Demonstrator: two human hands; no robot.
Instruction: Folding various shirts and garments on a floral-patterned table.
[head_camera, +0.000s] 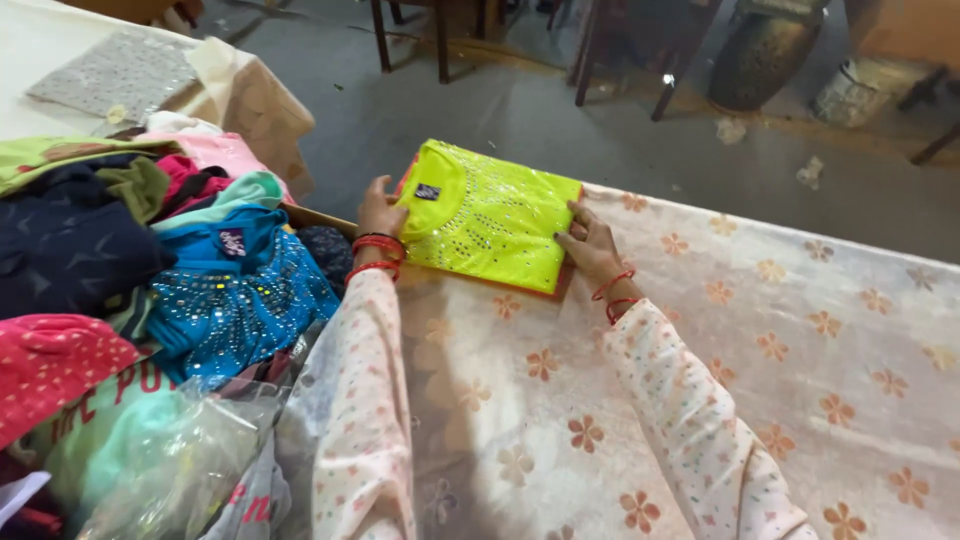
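Observation:
A folded neon-yellow garment (490, 215) with shiny beadwork lies flat on a brown board at the far edge of the table (760, 330), which is covered in a pale cloth with orange flowers. My left hand (378, 212) presses on the garment's left edge, with red bangles on the wrist. On the right edge rests my right hand (588, 243), fingers flat on the fabric. Both sleeves are light and speckled.
A heap of clothes sits at the left: a blue sequinned top (235, 295), dark navy, green, pink and red pieces, plus a clear plastic bag (170, 460). Beyond the table are grey floor, chair legs (440, 40) and a dark round pot (762, 52).

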